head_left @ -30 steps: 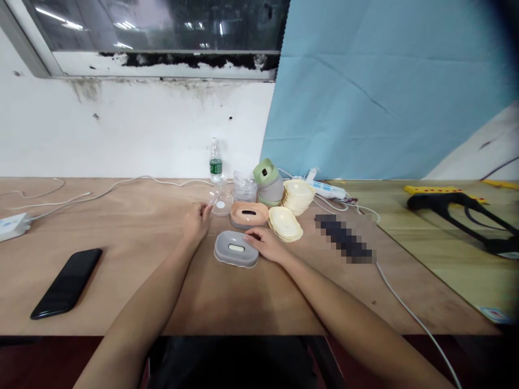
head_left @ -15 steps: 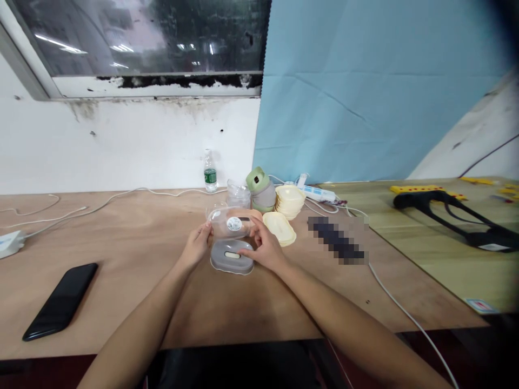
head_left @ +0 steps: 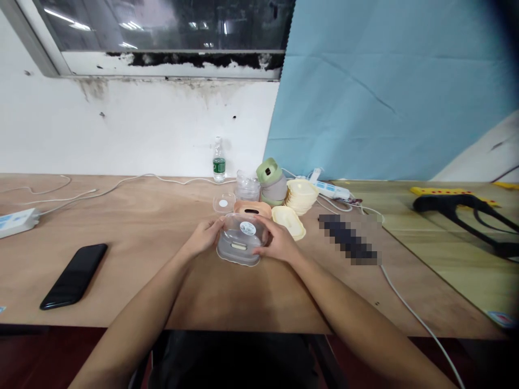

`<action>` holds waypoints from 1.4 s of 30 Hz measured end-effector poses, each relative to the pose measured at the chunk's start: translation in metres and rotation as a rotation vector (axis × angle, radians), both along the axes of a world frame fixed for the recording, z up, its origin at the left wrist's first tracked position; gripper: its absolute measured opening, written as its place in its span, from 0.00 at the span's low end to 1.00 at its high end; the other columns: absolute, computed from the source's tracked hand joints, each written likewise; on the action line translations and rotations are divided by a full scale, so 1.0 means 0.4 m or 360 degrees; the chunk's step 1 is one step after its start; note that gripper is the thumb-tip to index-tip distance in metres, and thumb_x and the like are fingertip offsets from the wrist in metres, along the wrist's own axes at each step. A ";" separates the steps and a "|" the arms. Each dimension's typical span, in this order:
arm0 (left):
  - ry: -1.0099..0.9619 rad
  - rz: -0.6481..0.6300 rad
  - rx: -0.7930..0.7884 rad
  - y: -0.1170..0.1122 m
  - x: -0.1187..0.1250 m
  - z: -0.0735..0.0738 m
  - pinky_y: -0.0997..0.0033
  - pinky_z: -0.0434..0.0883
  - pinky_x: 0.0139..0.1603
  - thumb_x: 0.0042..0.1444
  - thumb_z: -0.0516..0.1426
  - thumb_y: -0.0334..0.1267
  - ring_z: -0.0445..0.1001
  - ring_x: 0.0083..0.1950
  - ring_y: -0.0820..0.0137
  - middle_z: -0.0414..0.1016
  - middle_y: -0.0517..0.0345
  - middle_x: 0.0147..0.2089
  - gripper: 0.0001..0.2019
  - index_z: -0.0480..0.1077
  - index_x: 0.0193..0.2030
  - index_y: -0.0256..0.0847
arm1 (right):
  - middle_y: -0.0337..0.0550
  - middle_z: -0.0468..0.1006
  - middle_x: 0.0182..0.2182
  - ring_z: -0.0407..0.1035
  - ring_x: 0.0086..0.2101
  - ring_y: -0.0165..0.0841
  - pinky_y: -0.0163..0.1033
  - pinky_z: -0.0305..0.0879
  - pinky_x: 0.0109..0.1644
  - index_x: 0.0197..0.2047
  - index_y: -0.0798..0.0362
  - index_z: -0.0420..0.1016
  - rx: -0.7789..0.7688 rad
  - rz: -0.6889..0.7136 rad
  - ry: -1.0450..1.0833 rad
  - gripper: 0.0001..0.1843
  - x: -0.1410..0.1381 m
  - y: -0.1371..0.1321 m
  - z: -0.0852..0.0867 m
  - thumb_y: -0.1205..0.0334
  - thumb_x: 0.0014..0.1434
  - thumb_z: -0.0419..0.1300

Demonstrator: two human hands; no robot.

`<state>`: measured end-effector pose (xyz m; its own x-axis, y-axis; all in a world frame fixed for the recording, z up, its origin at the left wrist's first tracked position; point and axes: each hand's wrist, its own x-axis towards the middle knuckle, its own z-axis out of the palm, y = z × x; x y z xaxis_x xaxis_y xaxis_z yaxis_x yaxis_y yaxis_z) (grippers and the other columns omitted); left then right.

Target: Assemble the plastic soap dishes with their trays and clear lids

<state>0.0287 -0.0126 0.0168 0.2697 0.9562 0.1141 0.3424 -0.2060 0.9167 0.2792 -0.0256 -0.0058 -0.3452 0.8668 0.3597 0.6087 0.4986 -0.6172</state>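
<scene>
My left hand [head_left: 206,236] pinches the left edge of a clear plastic lid [head_left: 231,228] that carries a round white sticker. At its right edge, my right hand [head_left: 280,241] has its fingers curved around the lid. Below the lid lies a grey rounded plastic piece [head_left: 237,257] with a pale oblong part at its middle. The lid overlaps its far portion, and I cannot tell whether they touch. Just behind sits an orange plastic piece [head_left: 263,209] with a dark slot, partly hidden by the lid.
Behind are stacked clear pieces [head_left: 247,189], stacked green and grey pieces [head_left: 273,189], and cream trays [head_left: 302,195]. Another cream tray [head_left: 287,222] lies closer. A second clear lid [head_left: 224,203], a water bottle [head_left: 219,162], a phone [head_left: 75,276] and a power strip [head_left: 332,190] are around.
Both hands have brought the clear lid nearer, from in front of the orange piece to above the grey piece. The view has shifted slightly.
</scene>
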 end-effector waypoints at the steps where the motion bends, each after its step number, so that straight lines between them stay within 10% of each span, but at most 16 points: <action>1: 0.0050 0.0029 0.0091 -0.001 -0.003 0.000 0.71 0.64 0.25 0.61 0.46 0.56 0.67 0.20 0.70 0.65 0.63 0.16 0.25 0.72 0.43 0.35 | 0.47 0.79 0.38 0.71 0.29 0.36 0.40 0.67 0.34 0.64 0.51 0.59 -0.0031 0.0020 -0.0007 0.52 -0.001 0.001 -0.001 0.40 0.39 0.70; 4: 0.0217 0.0037 0.0195 -0.001 -0.010 -0.001 0.68 0.69 0.33 0.63 0.46 0.51 0.74 0.28 0.65 0.73 0.60 0.21 0.25 0.65 0.60 0.37 | 0.49 0.78 0.46 0.74 0.38 0.42 0.42 0.68 0.40 0.64 0.49 0.60 -0.0041 0.0050 -0.0048 0.51 -0.002 -0.001 -0.002 0.40 0.40 0.69; 11: 0.0724 -0.0107 0.0353 0.010 -0.023 -0.015 0.64 0.69 0.49 0.64 0.43 0.44 0.74 0.50 0.60 0.77 0.52 0.50 0.20 0.74 0.48 0.41 | 0.48 0.70 0.57 0.67 0.54 0.51 0.52 0.62 0.56 0.66 0.44 0.57 0.0001 0.0183 -0.0413 0.54 0.004 0.000 -0.006 0.39 0.37 0.70; 18: 0.0957 -0.0318 0.0422 0.027 -0.032 -0.037 0.65 0.69 0.48 0.66 0.40 0.43 0.76 0.47 0.62 0.78 0.52 0.47 0.22 0.74 0.46 0.41 | 0.43 0.70 0.58 0.66 0.55 0.48 0.51 0.62 0.58 0.65 0.41 0.58 -0.0025 0.0228 -0.0472 0.54 0.005 0.000 0.003 0.39 0.36 0.70; 42: 0.0920 -0.0086 0.0516 0.032 -0.037 -0.038 0.65 0.68 0.53 0.65 0.43 0.49 0.75 0.52 0.62 0.77 0.53 0.50 0.22 0.71 0.54 0.43 | 0.38 0.64 0.62 0.59 0.60 0.45 0.51 0.59 0.61 0.66 0.36 0.54 -0.0076 0.0328 -0.0322 0.45 0.011 0.012 0.003 0.44 0.48 0.67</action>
